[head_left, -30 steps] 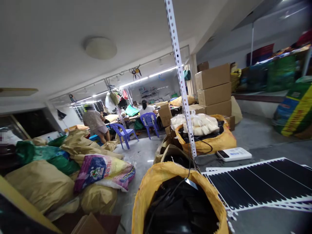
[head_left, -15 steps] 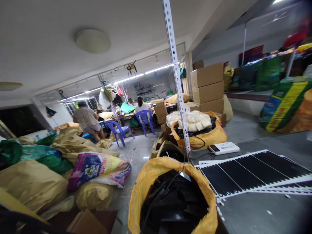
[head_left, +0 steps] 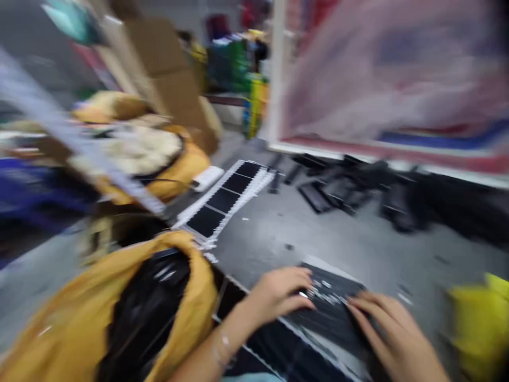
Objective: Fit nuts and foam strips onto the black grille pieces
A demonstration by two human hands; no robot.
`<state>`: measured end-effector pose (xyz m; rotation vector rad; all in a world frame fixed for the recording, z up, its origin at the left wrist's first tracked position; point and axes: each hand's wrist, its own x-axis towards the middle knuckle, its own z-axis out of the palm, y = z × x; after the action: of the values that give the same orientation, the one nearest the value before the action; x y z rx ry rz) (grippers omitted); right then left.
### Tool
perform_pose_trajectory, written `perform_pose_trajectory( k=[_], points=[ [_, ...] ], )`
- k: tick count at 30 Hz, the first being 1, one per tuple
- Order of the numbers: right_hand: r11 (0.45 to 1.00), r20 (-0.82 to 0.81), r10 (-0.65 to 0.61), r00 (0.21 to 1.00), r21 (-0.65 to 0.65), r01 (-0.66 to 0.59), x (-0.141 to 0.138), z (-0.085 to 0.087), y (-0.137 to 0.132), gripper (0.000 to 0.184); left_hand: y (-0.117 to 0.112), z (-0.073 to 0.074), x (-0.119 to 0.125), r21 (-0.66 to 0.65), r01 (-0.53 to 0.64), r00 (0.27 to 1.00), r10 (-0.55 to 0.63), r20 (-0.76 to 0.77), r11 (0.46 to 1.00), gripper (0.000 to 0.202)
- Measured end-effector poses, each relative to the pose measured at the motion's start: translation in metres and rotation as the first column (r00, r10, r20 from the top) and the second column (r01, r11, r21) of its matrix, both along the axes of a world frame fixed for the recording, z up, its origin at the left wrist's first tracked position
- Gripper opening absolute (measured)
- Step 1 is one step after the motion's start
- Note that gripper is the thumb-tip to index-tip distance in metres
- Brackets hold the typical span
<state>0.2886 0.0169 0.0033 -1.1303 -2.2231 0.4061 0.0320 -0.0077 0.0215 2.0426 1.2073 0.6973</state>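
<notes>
- Frame is motion-blurred throughout; fine detail is unreliable.
- My left hand (head_left: 274, 296) lies on the near end of a black sheet with a white edge (head_left: 328, 307), at the sheet's left side. A thin bracelet (head_left: 225, 339) sits on my left wrist.
- My left fingers (head_left: 296, 284) are close together and curl over the sheet, with the tips among white flecks on its surface. I cannot tell whether they are clamped on it.
- My right hand (head_left: 393, 334) is at the sheet's right side, and my right fingers (head_left: 368, 307) are slightly spread and reach onto it. I cannot tell whether they grip it or only touch it.
- The two hands are near each other, with the flecked part of the sheet between them.
- The black sheet lies flat on a grey work table (head_left: 262, 241), directly under both hands, and more black and white sheeting (head_left: 286, 350) runs toward me beneath my left forearm.
- Farther along the table is a stack of black sheets with white toothed edges (head_left: 226, 196).
- A yellow woven sack of black offcuts (head_left: 147, 302) stands just beside my left forearm.
- Loose black pieces (head_left: 342, 185) lie on the table beyond my hands, below a large blurred printed board (head_left: 389, 79).
</notes>
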Motion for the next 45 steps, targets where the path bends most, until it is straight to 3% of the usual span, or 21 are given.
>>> perform_pose_trajectory(
  k=[2, 4, 9, 13, 16, 18, 21, 24, 27, 31, 38, 45],
  points=[
    [0.996, -0.032, -0.066, 0.997, -0.057, 0.064, 0.007, 0.011, -0.014, 0.016, 0.010, -0.014, -0.013, 0.109, -0.022, 0.993, 0.009, 0.118, 0.994, 0.023],
    [0.988, -0.033, -0.099, 0.995, -0.121, 0.094, 0.004, 0.017, -0.010, 0.020, 0.020, -0.022, -0.023, 0.150, 0.042, 0.993, -0.059, 0.105, 0.988, 0.013],
    [0.977, 0.052, -0.087, 0.995, -0.192, 0.096, -0.004, 0.028, 0.007, 0.018, 0.022, -0.013, -0.028, 0.177, 0.123, 0.990, -0.134, 0.051, 0.976, 0.013],
    [0.983, 0.064, -0.081, 0.995, -0.158, 0.090, -0.001, 0.029, 0.012, 0.018, 0.031, -0.006, -0.019, 0.217, 0.012, 0.999, -0.021, 0.040, 0.976, 0.013],
    [0.989, 0.126, -0.139, 0.982, -0.033, 0.145, 0.008, 0.025, 0.015, 0.022, 0.046, -0.006, -0.012, 0.261, -0.171, 0.985, 0.158, 0.072, 0.950, 0.013],
    [0.986, 0.223, -0.163, 0.961, 0.076, 0.149, 0.014, 0.023, 0.015, 0.024, 0.054, -0.008, -0.011, 0.267, -0.206, 0.979, 0.197, 0.061, 0.941, 0.014],
    [0.973, 0.371, -0.144, 0.917, 0.224, 0.062, 0.019, 0.022, 0.012, 0.025, 0.053, -0.015, -0.014, 0.364, -0.140, 0.987, 0.158, -0.020, 0.921, 0.014],
    [0.943, 0.451, -0.127, 0.883, 0.331, -0.033, 0.017, 0.026, 0.006, 0.024, 0.042, -0.017, -0.019, 0.509, -0.044, 0.982, 0.132, -0.137, 0.860, 0.022],
    [0.924, 0.484, -0.151, 0.862, 0.380, -0.052, 0.009, 0.031, 0.004, 0.022, 0.030, -0.012, -0.020, 0.538, 0.044, 0.957, 0.119, -0.265, 0.842, 0.034],
    [0.918, 0.533, -0.156, 0.831, 0.390, -0.077, 0.006, 0.040, 0.007, 0.022, 0.022, -0.004, -0.017, 0.501, 0.084, 0.923, 0.123, -0.366, 0.862, 0.040],
    [0.904, 0.590, -0.012, 0.808, 0.351, -0.242, 0.033, 0.044, 0.023, 0.027, 0.021, -0.006, -0.020, 0.492, 0.087, 0.924, 0.115, -0.366, 0.866, 0.040],
    [0.951, 0.445, -0.046, 0.894, 0.293, -0.097, 0.003, 0.040, 0.019, 0.023, 0.023, -0.007, -0.023, 0.503, 0.140, 0.910, 0.090, -0.406, 0.853, 0.041]
  ],
)
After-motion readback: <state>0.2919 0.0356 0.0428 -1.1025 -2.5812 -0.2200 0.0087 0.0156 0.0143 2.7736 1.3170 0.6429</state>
